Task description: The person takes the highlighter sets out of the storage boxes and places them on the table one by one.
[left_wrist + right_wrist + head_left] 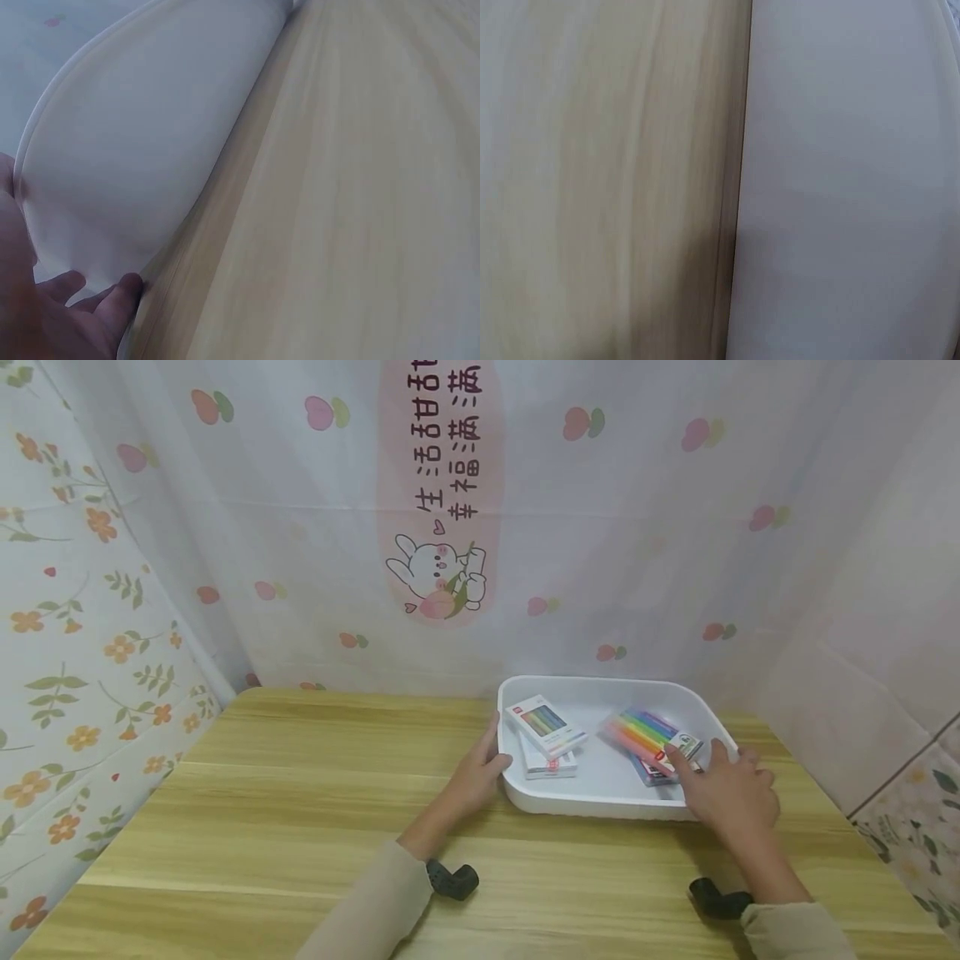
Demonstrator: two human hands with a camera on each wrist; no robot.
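A white plastic tray (592, 804) stands toward the back right of the wooden table. My left hand (480, 768) grips its left side, thumb at the rim and fingers along the outer wall; the left wrist view shows those fingertips (129, 283) low on the wall. At the front right corner, my right hand (731, 789) holds the rim, its thumb reaching inside over a clear pack of rainbow-coloured pens (641, 735). Another flat pack (651, 772) lies partly hidden beneath that one. On the left inside, a white box with a window of coloured sticks (545, 725) leans over a second white box (551, 767).
The wood-grain table (300, 810) extends left and in front of the tray. A printed curtain (637, 552) hangs right behind it, with floral cloth (82, 677) on the left. Black angled pieces (453, 881) are at both wrists.
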